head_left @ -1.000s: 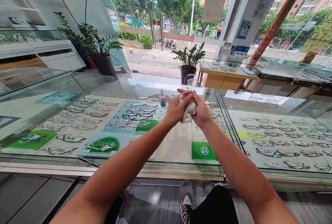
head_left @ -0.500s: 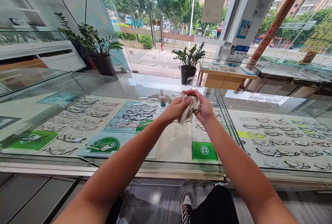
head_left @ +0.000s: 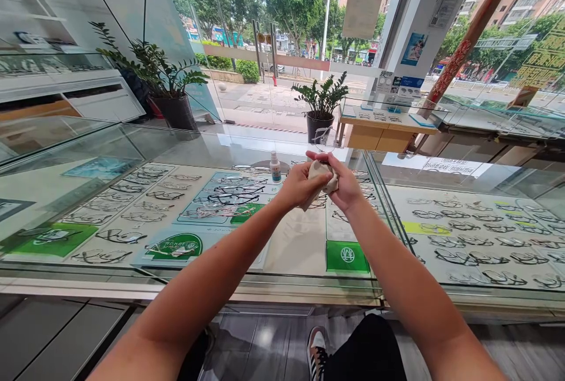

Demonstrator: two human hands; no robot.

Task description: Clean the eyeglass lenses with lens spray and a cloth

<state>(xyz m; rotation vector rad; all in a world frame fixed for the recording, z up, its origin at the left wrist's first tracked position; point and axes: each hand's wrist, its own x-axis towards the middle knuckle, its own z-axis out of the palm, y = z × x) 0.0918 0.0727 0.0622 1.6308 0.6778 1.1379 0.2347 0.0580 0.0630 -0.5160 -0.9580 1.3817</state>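
Observation:
A crumpled beige cleaning cloth (head_left: 318, 176) is bunched between my two hands over the glass counter. My left hand (head_left: 301, 185) is closed on it, thumb pressed over the folds. My right hand (head_left: 346, 184) is closed from the other side, its fingers behind the cloth. Beyond the fingertips sticks out a thin, clear rim of eyeglasses (head_left: 324, 137); the rest is hidden by cloth and fingers. Just left of my hands, a small white spray bottle (head_left: 275, 168) stands upright on the counter.
Under the glass top of the display counter (head_left: 291, 278) lie many eyeglass frames (head_left: 233, 198) in rows. A second case (head_left: 477, 192) adjoins on the right. Potted plants (head_left: 320, 125) stand beyond the counter, before the window.
The left thumb and fingers have slid right across the cloth, which is now folded more tightly between the hands. The rim of the eyeglasses has shifted slightly. The spray bottle stays put.

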